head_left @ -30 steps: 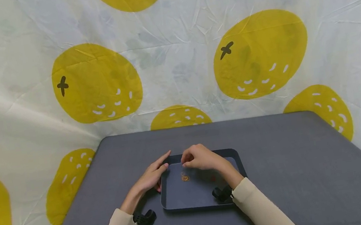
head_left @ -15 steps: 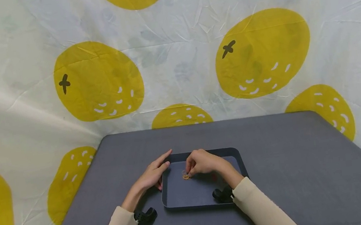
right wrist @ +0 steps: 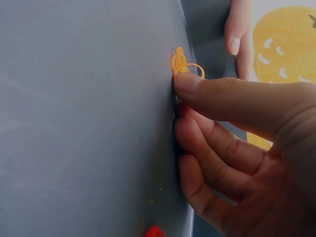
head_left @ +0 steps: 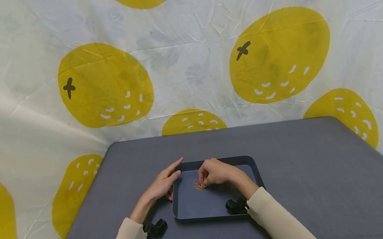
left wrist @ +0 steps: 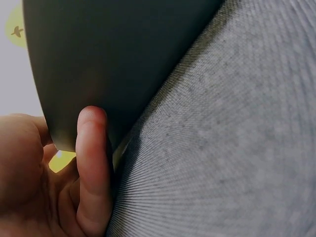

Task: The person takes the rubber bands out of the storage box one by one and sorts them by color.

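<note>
R hand [head_left: 215, 171] has thumb & fingertips together, pinching at the yellow bands [right wrist: 180, 60] on the floor of the tray [head_left: 199, 207], w/ one loop poking past the thumb. Bands lie just left of those fingertips, btwn them & the tray's left wall, so R's nearer; bunched, no clear long axis. L hand [head_left: 160, 186], thumb & forefinger apart, rests against that wall. Red bit [right wrist: 155, 231] lies right of the bands.
</note>
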A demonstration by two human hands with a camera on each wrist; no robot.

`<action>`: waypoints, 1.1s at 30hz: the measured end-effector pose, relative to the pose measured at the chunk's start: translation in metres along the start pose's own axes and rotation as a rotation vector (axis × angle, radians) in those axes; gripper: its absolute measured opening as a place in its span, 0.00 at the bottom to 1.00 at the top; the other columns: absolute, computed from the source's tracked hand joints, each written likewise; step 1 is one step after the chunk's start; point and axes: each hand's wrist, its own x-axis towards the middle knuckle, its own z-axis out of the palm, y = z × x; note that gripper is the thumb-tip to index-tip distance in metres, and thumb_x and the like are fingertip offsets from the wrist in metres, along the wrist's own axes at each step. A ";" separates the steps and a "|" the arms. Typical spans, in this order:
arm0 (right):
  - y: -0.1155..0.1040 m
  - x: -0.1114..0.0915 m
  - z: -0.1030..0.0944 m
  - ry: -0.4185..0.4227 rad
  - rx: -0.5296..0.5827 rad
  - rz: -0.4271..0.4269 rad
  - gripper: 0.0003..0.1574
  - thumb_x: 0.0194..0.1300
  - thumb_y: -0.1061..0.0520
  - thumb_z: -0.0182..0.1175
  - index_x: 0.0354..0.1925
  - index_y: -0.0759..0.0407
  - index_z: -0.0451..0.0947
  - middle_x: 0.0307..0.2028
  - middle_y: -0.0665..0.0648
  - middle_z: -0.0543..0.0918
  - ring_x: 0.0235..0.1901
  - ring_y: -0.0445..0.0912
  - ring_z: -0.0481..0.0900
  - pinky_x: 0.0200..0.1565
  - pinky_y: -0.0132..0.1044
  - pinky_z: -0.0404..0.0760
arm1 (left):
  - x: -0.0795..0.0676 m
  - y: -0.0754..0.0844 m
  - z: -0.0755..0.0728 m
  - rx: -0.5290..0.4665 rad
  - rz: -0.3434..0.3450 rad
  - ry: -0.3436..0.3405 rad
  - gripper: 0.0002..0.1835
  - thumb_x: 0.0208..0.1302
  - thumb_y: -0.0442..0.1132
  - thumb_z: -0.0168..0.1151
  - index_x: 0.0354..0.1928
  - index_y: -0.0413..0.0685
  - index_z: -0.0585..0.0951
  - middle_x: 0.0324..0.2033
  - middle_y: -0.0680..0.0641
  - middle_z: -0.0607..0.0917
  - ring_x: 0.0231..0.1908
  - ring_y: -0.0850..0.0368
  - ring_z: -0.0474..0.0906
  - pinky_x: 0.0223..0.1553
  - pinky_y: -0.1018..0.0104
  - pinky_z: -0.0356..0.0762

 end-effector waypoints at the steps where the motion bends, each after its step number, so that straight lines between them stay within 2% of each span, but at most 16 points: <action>1: 0.000 0.000 0.000 0.000 0.001 -0.003 0.08 0.62 0.62 0.73 0.28 0.50 0.89 0.25 0.44 0.87 0.23 0.37 0.78 0.29 0.30 0.77 | 0.000 0.000 0.000 -0.002 -0.001 -0.001 0.29 0.83 0.51 0.47 0.81 0.71 0.57 0.26 0.43 0.78 0.10 0.56 0.74 0.16 0.56 0.83; 5: 0.000 -0.001 0.000 -0.007 0.025 -0.004 0.09 0.63 0.63 0.72 0.28 0.51 0.89 0.26 0.45 0.88 0.24 0.37 0.79 0.29 0.30 0.78 | -0.001 0.001 0.001 -0.008 -0.005 0.000 0.30 0.83 0.49 0.47 0.82 0.70 0.57 0.25 0.42 0.78 0.10 0.56 0.74 0.15 0.55 0.83; 13: -0.001 -0.004 -0.005 0.004 0.051 0.020 0.10 0.64 0.61 0.72 0.27 0.50 0.89 0.27 0.45 0.88 0.25 0.39 0.80 0.30 0.33 0.79 | -0.001 0.003 0.002 -0.007 -0.005 0.012 0.30 0.83 0.48 0.48 0.81 0.70 0.58 0.31 0.40 0.79 0.10 0.56 0.74 0.15 0.55 0.83; 21: -0.004 -0.008 -0.011 0.014 0.116 0.000 0.08 0.65 0.61 0.71 0.29 0.53 0.91 0.27 0.47 0.89 0.25 0.39 0.81 0.30 0.33 0.81 | -0.002 0.001 0.002 -0.006 -0.006 0.005 0.30 0.83 0.49 0.48 0.82 0.70 0.57 0.32 0.40 0.79 0.10 0.56 0.74 0.15 0.55 0.83; 33: -0.011 -0.016 -0.020 0.067 0.112 -0.024 0.06 0.66 0.59 0.71 0.30 0.53 0.91 0.27 0.46 0.89 0.26 0.39 0.82 0.30 0.30 0.80 | 0.000 0.001 0.002 -0.009 -0.012 0.006 0.30 0.82 0.51 0.49 0.81 0.71 0.58 0.34 0.40 0.78 0.10 0.56 0.74 0.15 0.56 0.82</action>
